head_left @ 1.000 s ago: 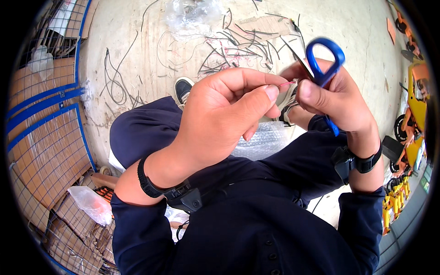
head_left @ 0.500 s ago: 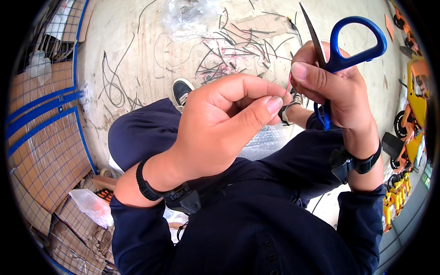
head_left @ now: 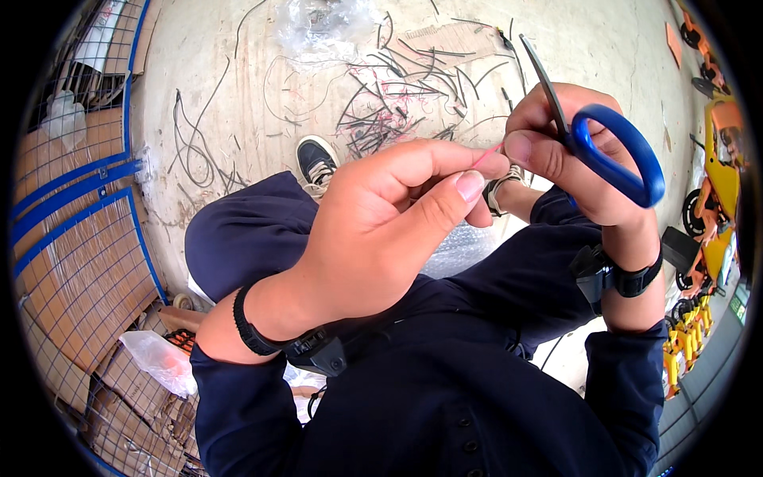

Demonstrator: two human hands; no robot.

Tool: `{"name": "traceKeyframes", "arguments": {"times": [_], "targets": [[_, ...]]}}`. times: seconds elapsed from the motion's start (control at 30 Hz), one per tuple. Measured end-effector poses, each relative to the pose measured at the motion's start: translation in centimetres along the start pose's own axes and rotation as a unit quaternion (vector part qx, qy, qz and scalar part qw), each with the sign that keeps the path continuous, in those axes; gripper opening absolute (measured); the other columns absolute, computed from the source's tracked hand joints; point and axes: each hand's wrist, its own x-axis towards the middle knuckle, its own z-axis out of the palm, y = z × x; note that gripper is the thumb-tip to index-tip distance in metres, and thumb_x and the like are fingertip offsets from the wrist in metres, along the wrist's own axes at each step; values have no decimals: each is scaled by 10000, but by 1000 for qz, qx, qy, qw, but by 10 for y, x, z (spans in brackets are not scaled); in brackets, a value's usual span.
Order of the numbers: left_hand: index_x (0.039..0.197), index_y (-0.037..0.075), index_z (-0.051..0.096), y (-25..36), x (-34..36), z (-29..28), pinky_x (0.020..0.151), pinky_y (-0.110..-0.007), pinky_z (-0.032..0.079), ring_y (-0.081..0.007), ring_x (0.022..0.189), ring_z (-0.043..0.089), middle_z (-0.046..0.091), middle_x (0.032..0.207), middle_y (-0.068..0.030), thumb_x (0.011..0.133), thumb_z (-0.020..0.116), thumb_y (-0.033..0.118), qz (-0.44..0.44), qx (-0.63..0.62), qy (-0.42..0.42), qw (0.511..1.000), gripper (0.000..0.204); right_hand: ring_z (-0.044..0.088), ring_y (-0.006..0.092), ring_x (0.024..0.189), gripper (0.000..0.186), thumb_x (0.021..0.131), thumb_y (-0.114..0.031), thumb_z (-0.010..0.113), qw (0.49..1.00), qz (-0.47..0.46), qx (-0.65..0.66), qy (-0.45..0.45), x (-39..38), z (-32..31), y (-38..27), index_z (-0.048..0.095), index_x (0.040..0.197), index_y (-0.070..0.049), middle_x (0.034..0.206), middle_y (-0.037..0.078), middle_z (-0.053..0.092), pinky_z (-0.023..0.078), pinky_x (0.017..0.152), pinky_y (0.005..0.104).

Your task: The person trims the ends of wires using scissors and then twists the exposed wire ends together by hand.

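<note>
Concrete floor (head_left: pixel 238 87) fills the upper part of the head view, littered with dark wire offcuts (head_left: pixel 397 87) and a crumpled sheet of clear plastic (head_left: pixel 326 24). Blue-framed wire mesh panels (head_left: pixel 71 230) backed with cardboard stand along the person's left, with a clear plastic bag (head_left: pixel 163 362) lying at their foot. Dark navy clothing covers the person's lap and raised knee, and a dark shoe with a white sole (head_left: pixel 315 161) rests on the floor beyond the knee. Yellow machinery (head_left: pixel 727 159) shows at the right rim. The left hand (head_left: pixel 381 230) is raised in front of the chest, its grip pressed together, thumb against forefinger, on the near end of a thin pink wire (head_left: pixel 486 157). The right hand (head_left: pixel 576 159) sits just beside it, fingertips nearly touching the left, and pinches the other end of that wire while its fingers pass through the handle loop of blue-handled scissors (head_left: pixel 612 155), whose dark blades point up and away. Both wrists wear black bands with small black devices.
</note>
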Motion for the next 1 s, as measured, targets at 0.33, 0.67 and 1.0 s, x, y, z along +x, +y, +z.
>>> {"name": "traceKeyframes", "arguments": {"times": [0.33, 0.67, 1.0], "targets": [[1135, -38, 616, -3, -1, 0, 485, -165, 347, -96, 742, 664, 646, 754, -54, 947, 537, 98, 20, 30, -11, 999, 245, 573, 55, 746, 94, 825, 6, 658, 1000, -5, -6, -7, 3, 0, 6, 660, 918, 20, 831, 20, 644, 457, 666, 191], [1136, -38, 616, -1, 3, -3, 434, -162, 327, -21, 480, 436, 688, 800, -136, 945, 525, 80, -10, -21, 48, 999, 243, 493, 91, 751, 483, 925, -438, 466, 987, 70, -113, 91, -19, -8, -28, 564, 1041, 20, 851, 32, 586, 373, 659, 218], [1181, -50, 587, -2, 6, 1, 528, -161, 448, -13, 576, 509, 632, 778, -48, 944, 515, 74, -40, -32, 24, 998, 277, 546, 259, 660, 111, 864, -108, 594, 945, -109, -307, -42, -14, 13, -14, 617, 835, -4, 704, 81, 607, 425, 656, 330]]}}
